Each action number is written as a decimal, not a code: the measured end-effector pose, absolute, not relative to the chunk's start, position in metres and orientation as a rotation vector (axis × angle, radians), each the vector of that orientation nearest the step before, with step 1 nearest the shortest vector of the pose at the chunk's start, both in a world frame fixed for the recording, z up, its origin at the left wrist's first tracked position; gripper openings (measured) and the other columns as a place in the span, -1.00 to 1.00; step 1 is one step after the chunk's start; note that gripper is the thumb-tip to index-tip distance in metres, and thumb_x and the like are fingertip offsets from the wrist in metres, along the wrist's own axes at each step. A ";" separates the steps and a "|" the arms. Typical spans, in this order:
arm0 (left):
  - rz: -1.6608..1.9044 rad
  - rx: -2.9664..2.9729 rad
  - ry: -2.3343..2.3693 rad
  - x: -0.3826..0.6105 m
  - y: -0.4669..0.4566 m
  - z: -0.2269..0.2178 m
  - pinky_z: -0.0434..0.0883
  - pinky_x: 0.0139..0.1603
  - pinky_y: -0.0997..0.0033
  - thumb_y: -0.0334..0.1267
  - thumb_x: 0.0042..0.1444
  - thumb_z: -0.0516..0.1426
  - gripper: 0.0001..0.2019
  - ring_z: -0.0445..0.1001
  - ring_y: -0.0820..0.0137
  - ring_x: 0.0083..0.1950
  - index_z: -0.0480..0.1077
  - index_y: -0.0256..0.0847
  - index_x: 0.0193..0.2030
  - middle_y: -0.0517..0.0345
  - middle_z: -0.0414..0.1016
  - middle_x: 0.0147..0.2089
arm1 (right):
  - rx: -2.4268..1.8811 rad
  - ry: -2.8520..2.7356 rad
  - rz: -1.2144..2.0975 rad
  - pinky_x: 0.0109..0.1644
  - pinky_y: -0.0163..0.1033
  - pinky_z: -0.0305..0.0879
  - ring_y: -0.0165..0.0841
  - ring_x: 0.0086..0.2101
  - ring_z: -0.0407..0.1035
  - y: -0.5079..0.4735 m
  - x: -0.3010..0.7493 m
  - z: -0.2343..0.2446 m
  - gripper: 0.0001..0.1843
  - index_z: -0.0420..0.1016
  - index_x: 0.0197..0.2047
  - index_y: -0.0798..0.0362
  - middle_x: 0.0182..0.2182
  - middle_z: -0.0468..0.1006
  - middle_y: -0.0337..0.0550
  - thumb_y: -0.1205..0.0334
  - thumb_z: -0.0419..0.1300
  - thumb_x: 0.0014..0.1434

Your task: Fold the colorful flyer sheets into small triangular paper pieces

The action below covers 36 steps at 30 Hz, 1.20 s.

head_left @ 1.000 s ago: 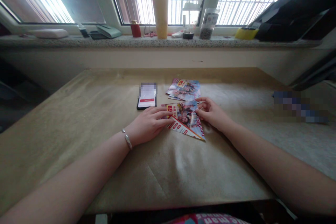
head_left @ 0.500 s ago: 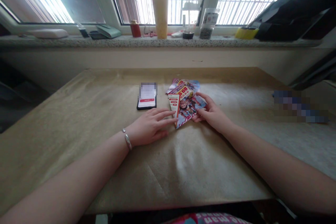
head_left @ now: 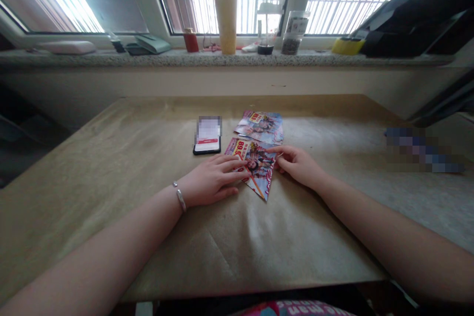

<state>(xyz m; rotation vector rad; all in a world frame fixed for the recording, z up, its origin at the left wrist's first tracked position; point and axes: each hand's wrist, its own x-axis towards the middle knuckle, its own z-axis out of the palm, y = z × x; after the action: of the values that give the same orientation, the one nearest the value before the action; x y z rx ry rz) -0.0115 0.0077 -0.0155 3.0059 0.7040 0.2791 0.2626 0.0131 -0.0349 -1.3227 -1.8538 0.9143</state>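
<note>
A colourful printed flyer (head_left: 262,164), partly folded with one corner pointing toward me, lies on the table between my hands. My left hand (head_left: 213,180) lies flat with fingers stretched out, its fingertips resting on the flyer's left part. At the flyer's right edge, my right hand (head_left: 298,165) pinches the paper between thumb and fingers. Just beyond lies a small stack of similar flyers (head_left: 261,127). To the left of the stack is a phone (head_left: 207,147) with a lit, partly blurred screen.
The table has a tan cover (head_left: 166,256). A blurred bluish item (head_left: 422,152) lies at the far right. On the granite windowsill (head_left: 177,60) stand a tall yellow drink cup (head_left: 226,15), a red bottle (head_left: 190,40), a clear container (head_left: 294,33) and a yellow tape roll (head_left: 348,46).
The flyer has come toward me and left, off the stack, and has turned so its corner points down. My right hand has moved slightly nearer; my left hand has barely moved.
</note>
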 end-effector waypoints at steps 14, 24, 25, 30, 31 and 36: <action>0.289 3.009 0.749 -0.013 0.009 -0.015 0.20 0.27 0.03 -0.15 0.26 0.01 -0.63 0.21 0.18 0.28 0.28 -0.01 0.20 0.06 0.26 0.28 | -1.193 -2.093 0.242 -0.25 -0.22 0.35 -0.37 -0.37 0.38 0.020 0.272 -0.031 -0.80 0.58 -0.23 0.01 -0.34 0.55 -0.12 0.30 0.13 0.16; 0.388 3.020 0.901 -0.015 0.010 -0.012 0.25 0.22 0.07 -0.14 0.29 -0.02 -0.67 0.28 0.19 0.23 0.37 -0.09 0.12 0.10 0.35 0.22 | -0.655 -2.601 0.141 0.16 -0.06 0.25 -0.22 0.07 0.30 0.014 0.273 -0.021 -0.93 0.49 -0.37 0.00 -0.01 0.53 -0.18 0.30 0.17 0.13; 0.370 3.023 0.908 -0.015 0.010 -0.012 0.25 0.22 0.05 -0.13 0.29 -0.02 -0.66 0.27 0.18 0.23 0.37 -0.10 0.13 0.09 0.34 0.23 | -0.657 -2.621 0.150 0.16 -0.07 0.26 -0.22 0.08 0.29 0.012 0.271 -0.021 -0.93 0.47 -0.36 0.01 -0.02 0.54 -0.19 0.33 0.16 0.12; 0.309 3.043 0.859 -0.014 0.007 -0.010 0.22 0.23 0.00 -0.07 0.24 0.03 -0.59 0.24 0.13 0.25 0.30 -0.10 0.19 0.05 0.30 0.25 | -0.693 -2.669 0.103 0.13 -0.11 0.30 -0.22 0.07 0.33 0.004 0.263 -0.019 -0.81 0.43 -0.33 0.07 -0.04 0.56 -0.12 0.47 0.09 -0.01; 0.308 3.050 0.828 -0.014 0.006 -0.010 0.22 0.22 0.00 -0.06 0.24 0.04 -0.58 0.24 0.13 0.25 0.29 -0.09 0.20 0.05 0.30 0.25 | -0.704 -2.686 0.102 0.11 -0.11 0.31 -0.22 0.05 0.35 0.003 0.263 -0.018 -0.80 0.44 -0.32 0.07 -0.02 0.55 -0.11 0.47 0.09 -0.03; 0.325 3.077 0.758 -0.012 0.006 -0.013 0.26 0.18 0.08 -0.17 0.25 0.04 -0.65 0.29 0.18 0.19 0.33 -0.10 0.16 0.09 0.37 0.20 | -0.815 -2.716 0.136 -0.06 -0.16 0.36 -0.24 -0.13 0.45 -0.003 0.261 -0.012 -0.77 0.45 -0.28 0.06 -0.10 0.58 -0.08 0.43 0.09 -0.03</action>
<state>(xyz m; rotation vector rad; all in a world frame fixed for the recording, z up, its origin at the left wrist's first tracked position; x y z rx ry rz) -0.0116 0.0062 -0.0131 3.0772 0.7583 0.3251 0.2611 -0.0028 -0.0122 -0.8146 -2.7158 0.1362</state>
